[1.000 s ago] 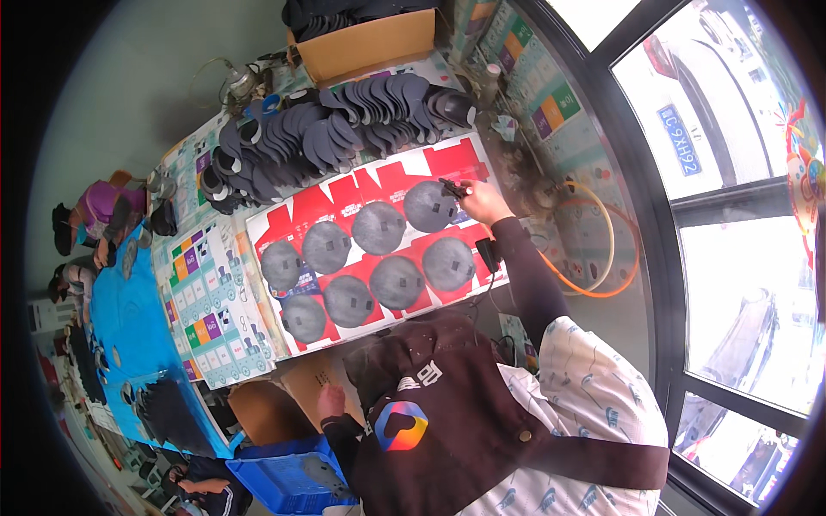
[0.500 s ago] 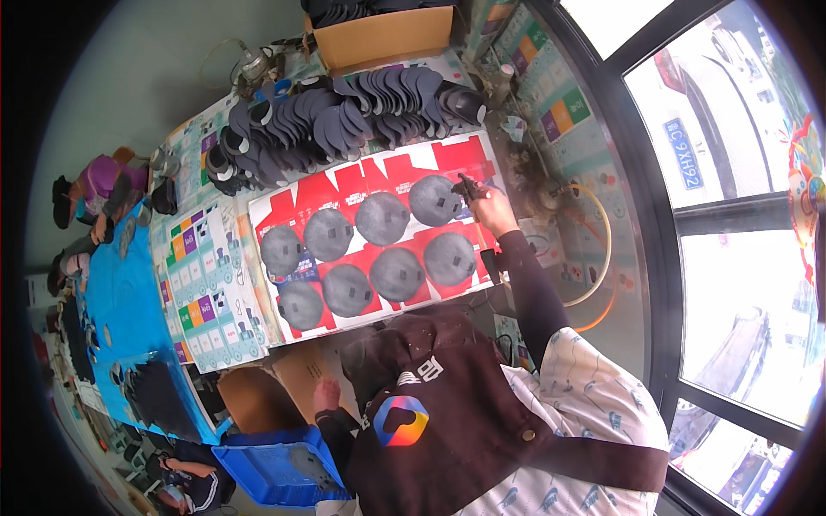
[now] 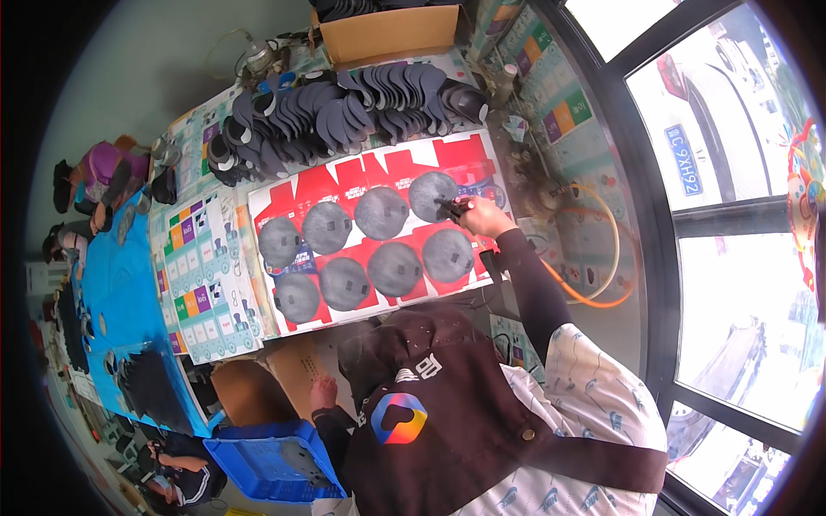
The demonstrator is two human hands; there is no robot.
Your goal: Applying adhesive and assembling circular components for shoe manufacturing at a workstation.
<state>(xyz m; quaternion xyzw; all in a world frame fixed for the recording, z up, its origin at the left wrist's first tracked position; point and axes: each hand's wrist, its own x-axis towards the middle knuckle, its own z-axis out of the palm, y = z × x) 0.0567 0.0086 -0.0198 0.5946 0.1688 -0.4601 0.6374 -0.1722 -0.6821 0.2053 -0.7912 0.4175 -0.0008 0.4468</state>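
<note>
My right hand [image 3: 486, 218] grips a dark spray gun [image 3: 456, 207] by its handle. Its nozzle is over the lower right part of a round grey pad [image 3: 430, 196] in the far row, at the right end. More such grey pads [image 3: 381, 212], most showing a small dark square, lie in two rows on a red and white cardboard sheet [image 3: 344, 183]. Down to the left, away from the worktable, my left hand [image 3: 323, 394] hangs beside a brown cardboard box [image 3: 297, 365], above a blue crate. Its fingers are too small and blurred to read.
Rows of dark curved insole-like pieces [image 3: 344, 120] stand behind the sheet, with a cardboard box [image 3: 387, 36] farther back. An orange hose [image 3: 598, 303] loops to the right of my arm. The blue crate [image 3: 258, 460] sits low at left; other people are beside a blue table [image 3: 120, 310].
My right hand has brought the spray gun nearer and slightly left, from the upper right edge of the far-right pad to its lower right part. The orange hose has shifted.
</note>
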